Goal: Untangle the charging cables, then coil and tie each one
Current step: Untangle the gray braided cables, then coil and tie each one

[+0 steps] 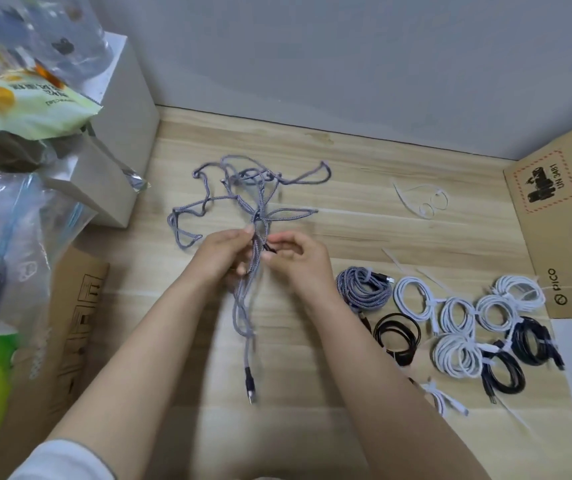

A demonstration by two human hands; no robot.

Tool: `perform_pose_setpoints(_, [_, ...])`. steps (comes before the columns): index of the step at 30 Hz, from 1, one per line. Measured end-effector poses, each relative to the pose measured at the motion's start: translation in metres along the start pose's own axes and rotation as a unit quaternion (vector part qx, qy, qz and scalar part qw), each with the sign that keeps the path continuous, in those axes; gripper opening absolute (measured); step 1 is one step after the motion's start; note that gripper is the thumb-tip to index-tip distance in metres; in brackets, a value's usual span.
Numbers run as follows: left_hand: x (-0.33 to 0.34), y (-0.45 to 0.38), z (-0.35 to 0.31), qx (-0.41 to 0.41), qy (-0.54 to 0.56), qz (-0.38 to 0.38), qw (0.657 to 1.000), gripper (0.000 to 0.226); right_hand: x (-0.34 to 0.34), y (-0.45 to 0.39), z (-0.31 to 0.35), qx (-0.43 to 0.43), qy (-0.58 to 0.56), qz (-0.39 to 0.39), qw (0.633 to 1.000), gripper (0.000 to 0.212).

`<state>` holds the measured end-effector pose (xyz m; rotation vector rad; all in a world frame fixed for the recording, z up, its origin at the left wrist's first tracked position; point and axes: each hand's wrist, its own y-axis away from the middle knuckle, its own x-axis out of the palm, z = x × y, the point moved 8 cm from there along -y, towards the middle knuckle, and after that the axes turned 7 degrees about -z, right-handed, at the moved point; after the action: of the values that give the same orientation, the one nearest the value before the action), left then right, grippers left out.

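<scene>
My left hand [224,252] and right hand [296,252] pinching the grey cable [208,202], tangle beyond my fingers, plug dangling below.

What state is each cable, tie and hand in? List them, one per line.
grey braided cable: tangled, loose, uncoiled
left hand: gripping that cable
right hand: pinching its dark plug end
grey coil: coiled and tied
white coils: coiled, tied
black coils: coiled
loose zip ties: unused
</scene>
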<state>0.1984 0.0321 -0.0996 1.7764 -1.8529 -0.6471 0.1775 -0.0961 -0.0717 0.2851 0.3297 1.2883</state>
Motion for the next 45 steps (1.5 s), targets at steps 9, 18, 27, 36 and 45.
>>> perform_pose_setpoints(9, [0.028,0.055,-0.023,0.019,0.061,0.068,0.996,0.015,-0.024,0.050,0.013,-0.033,0.004,-0.088,0.996,0.034])
perform_pose_setpoints(18, [0.035,0.079,-0.025,0.127,-0.044,0.155,0.979,0.022,-0.040,0.057,0.030,-0.005,-0.074,-0.045,0.996,0.024])
perform_pose_setpoints(27, [0.044,0.101,-0.017,0.060,-0.022,0.171,0.983,0.027,-0.064,0.072,0.061,-0.061,-0.122,-0.097,0.986,0.024])
perform_pose_setpoints(36, [0.021,0.098,-0.008,0.045,0.090,0.079,0.992,0.063,-0.124,0.112,0.061,-0.059,-0.294,-0.204,0.932,0.015])
perform_pose_setpoints(45, [0.021,0.107,-0.014,0.020,0.264,0.104,0.959,0.077,-0.132,0.128,0.055,-0.029,-0.184,-0.221,0.957,0.017])
